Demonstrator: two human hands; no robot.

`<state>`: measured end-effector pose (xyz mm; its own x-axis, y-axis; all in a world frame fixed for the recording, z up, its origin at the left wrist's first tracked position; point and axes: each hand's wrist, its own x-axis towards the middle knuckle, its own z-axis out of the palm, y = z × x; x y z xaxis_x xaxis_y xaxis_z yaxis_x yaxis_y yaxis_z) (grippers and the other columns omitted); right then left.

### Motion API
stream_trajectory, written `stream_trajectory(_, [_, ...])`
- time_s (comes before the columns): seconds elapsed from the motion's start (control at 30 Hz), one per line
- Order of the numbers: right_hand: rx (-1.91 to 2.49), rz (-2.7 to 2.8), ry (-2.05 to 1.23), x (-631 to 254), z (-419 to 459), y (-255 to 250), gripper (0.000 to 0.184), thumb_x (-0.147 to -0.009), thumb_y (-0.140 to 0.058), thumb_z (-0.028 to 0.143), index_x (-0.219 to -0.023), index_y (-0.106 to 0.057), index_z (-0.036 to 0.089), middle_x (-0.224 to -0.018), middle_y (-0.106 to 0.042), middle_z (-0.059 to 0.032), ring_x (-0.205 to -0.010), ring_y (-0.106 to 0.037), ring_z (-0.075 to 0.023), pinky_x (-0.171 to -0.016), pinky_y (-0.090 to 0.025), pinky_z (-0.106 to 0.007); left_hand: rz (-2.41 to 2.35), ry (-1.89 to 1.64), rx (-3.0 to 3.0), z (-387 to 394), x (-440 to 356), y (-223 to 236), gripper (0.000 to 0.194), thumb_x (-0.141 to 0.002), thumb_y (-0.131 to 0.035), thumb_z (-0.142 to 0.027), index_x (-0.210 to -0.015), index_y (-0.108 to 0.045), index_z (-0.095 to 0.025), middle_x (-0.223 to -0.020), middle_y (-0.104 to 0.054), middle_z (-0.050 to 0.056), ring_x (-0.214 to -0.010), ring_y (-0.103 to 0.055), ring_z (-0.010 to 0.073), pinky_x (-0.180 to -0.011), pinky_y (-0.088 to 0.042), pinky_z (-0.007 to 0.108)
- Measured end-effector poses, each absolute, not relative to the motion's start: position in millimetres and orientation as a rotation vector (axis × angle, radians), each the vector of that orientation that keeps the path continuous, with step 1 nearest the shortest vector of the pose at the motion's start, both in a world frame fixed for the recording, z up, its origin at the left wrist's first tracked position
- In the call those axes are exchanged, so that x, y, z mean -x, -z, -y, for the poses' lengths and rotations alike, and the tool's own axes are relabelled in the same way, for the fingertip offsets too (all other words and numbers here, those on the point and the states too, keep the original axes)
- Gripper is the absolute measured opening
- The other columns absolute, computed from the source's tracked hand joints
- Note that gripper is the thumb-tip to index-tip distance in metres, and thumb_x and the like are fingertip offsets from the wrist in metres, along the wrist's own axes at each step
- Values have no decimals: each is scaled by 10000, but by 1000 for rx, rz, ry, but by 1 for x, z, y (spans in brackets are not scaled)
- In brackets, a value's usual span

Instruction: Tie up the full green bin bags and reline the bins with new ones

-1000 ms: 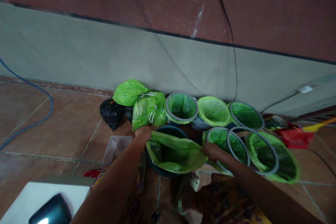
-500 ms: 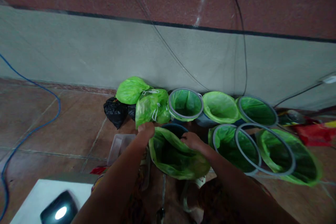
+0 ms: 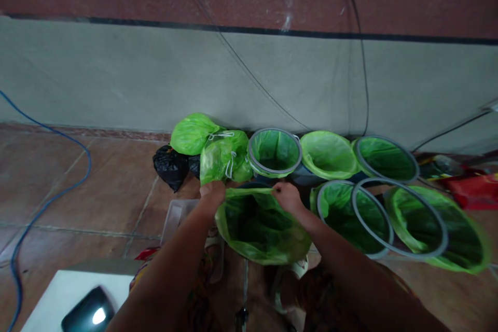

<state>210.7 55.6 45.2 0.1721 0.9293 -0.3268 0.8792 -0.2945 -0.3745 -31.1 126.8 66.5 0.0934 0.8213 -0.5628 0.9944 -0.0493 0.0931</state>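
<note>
Two bare hands work at the nearest bin. Fingers [image 3: 286, 192] of the right hand [image 3: 287, 198] and the left hand [image 3: 212, 196] are curled together on the upper edge of a green plastic bag [image 3: 261, 231], which sags open inside a dark blue bucket [image 3: 252, 185]. Low on the left sits a white surface [image 3: 89, 290] bearing a glossy dark object [image 3: 87, 314]. A clear plastic tub [image 3: 178, 219] stands just left of the bucket. To the right, two grey-rimmed bins [image 3: 352, 218] lined with green bags lean against each other. Beyond are two tied green bags [image 3: 224, 158], black bags [image 3: 169, 167] and three lined bins [image 3: 329, 154] along a concrete wall [image 3: 233, 83]. A blue cable [image 3: 58, 192] crosses the tile floor.
</note>
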Motion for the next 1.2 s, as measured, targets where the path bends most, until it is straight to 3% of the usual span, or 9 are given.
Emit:
stream_trajectory(0.17, [2319,1729,-723,-213,-54,-46,205,-842,-581,261,-898,-766,190,-895,-766,-58,-827,-677,-181,-720,-436,-244,-1722,646,-1920,-125,21,-79,371,-836,-571,-225,-1162,-685,-89,-1213,-661,251,-1154,-620,384,-899,-515,481])
stream_trajectory(0.3, [2169,1763,-774,-208,-49,-44,224,-853,-555,251,-932,-756,193,-865,-757,-39,-783,-665,-166,-715,-434,-235,-1383,434,-2193,-119,-3,-89,645,-737,-701,-247,-1361,-543,-208,-1425,-542,136,-1319,-491,316,-1062,-426,450])
stream_trajectory(0.37, [2087,1771,-829,-206,-48,-45,237,-864,-532,256,-931,-751,197,-814,-746,-23,-733,-651,-157,-683,-430,-231,-1186,266,-2329,-114,-16,-89,600,-787,-673,-310,-1364,-534,-224,-1407,-562,101,-1306,-503,280,-1086,-409,414])
stream_trajectory(0.47, [2004,1795,-865,-205,-49,-47,248,-880,-511,261,-930,-746,201,-827,-747,-18,-745,-648,-157,-690,-438,-228,-1126,216,-2414,-108,-30,-84,304,-919,-483,-275,-1156,-662,-206,-1170,-698,88,-1138,-626,253,-1028,-455,397])
stream_trajectory(0.53, [2027,1815,-839,-207,-50,-50,235,-869,-527,239,-956,-744,207,-886,-757,-22,-798,-656,-163,-737,-448,-231,-1177,241,-2430,-107,-33,-80,307,-944,-406,-232,-1063,-686,-188,-1072,-723,98,-1067,-658,247,-976,-485,377])
stream_trajectory(0.8, [2281,1935,-695,-220,-53,-60,292,-846,-563,165,-1085,-725,202,-1043,-753,-72,-949,-672,-204,-818,-441,-259,-1477,314,-2308,-114,-19,-78,316,-895,-431,-123,-1124,-645,-159,-1099,-714,117,-1068,-663,222,-912,-508,304])
stream_trajectory(0.97, [2328,1962,-721,-218,-55,-67,236,-903,-540,256,-1031,-729,195,-980,-754,-80,-909,-670,-196,-750,-416,-255,-1557,289,-2259,-114,-22,-81,316,-904,-428,-119,-1163,-607,-147,-1130,-707,104,-1072,-658,195,-920,-498,269])
stream_trajectory(1.1, [2386,1981,-730,-218,-56,-69,309,-956,-461,315,-897,-726,169,-875,-744,-97,-808,-660,-181,-667,-383,-260,-1546,295,-2274,-115,-21,-79,340,-918,-418,-137,-1206,-599,-133,-1155,-705,116,-1090,-657,210,-939,-504,290])
stream_trajectory(1.2, [2366,1964,-764,-219,-55,-69,264,-932,-500,293,-970,-731,171,-927,-750,-94,-847,-666,-187,-693,-396,-257,-1569,366,-2269,-117,-18,-77,336,-927,-391,-128,-1154,-640,-125,-1121,-715,136,-1073,-668,231,-922,-520,317])
